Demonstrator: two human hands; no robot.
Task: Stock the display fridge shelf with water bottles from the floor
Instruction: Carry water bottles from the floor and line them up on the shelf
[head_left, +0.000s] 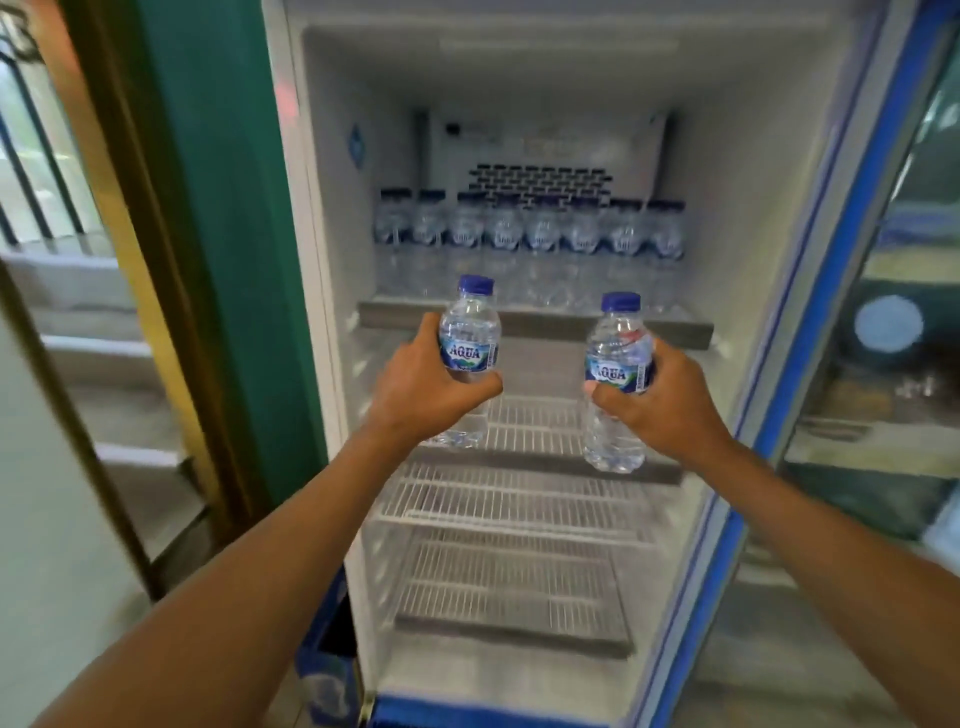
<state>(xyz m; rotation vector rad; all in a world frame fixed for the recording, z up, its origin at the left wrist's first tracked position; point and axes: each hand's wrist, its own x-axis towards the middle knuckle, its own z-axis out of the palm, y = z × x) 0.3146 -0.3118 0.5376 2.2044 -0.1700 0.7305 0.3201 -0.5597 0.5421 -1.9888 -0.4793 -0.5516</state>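
Note:
Each hand holds one small clear water bottle with a blue cap and a blue label, upright in front of the open display fridge. My left hand (423, 387) grips the left bottle (469, 332) around its middle. My right hand (662, 402) grips the right bottle (618, 364) the same way. Both bottles hang just below the front edge of the top shelf (535, 325). At the back of that shelf stands a row of several like bottles (527, 231).
Below my hands are three white wire shelves (511, 501) with nothing on them. The fridge's glass door (878, 312) with a blue frame stands open on the right. A green and gold pillar (208, 260) flanks the fridge's left wall.

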